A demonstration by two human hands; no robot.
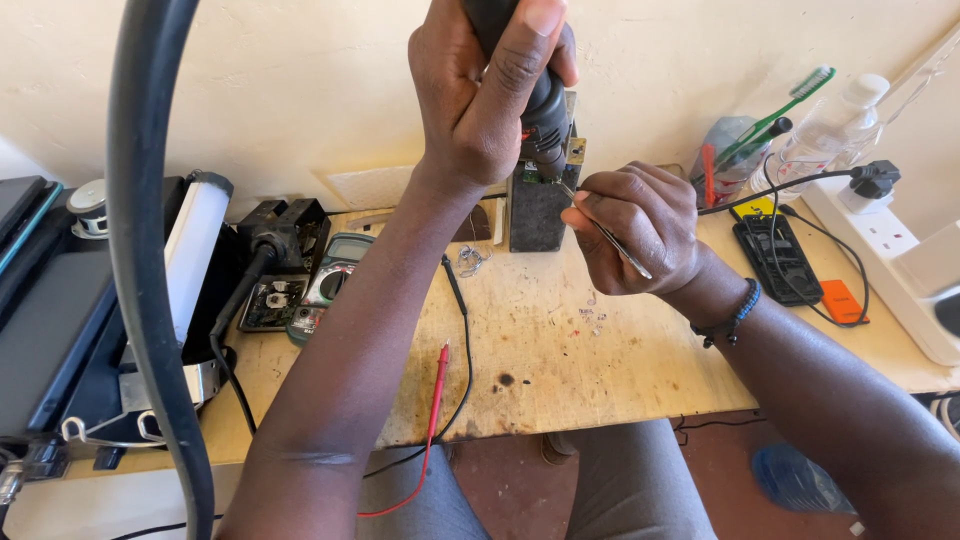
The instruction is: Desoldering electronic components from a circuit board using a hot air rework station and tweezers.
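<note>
At 12 o'clock on the wooden bench [560,350], I see my left hand [480,100] raised and clenched around a black hot-air handle [545,105], nozzle down. My right hand [640,225], at 1 o'clock, pinches thin tweezers [615,240] against a small green board [535,175] atop a dark block [538,215].

I sit at a worn, pale wooden table [600,370] whose top is scratched and marked with dark burn spots, pushed right against a plain cream wall [300,90] that fills everything ahead of me. Soft, even daylight falls over the wall and the table with hardly any hard shadow. Below the table's front edge I see a reddish-brown floor [720,470], and at the far right a white ledge [900,270] runs beside the table.
</note>
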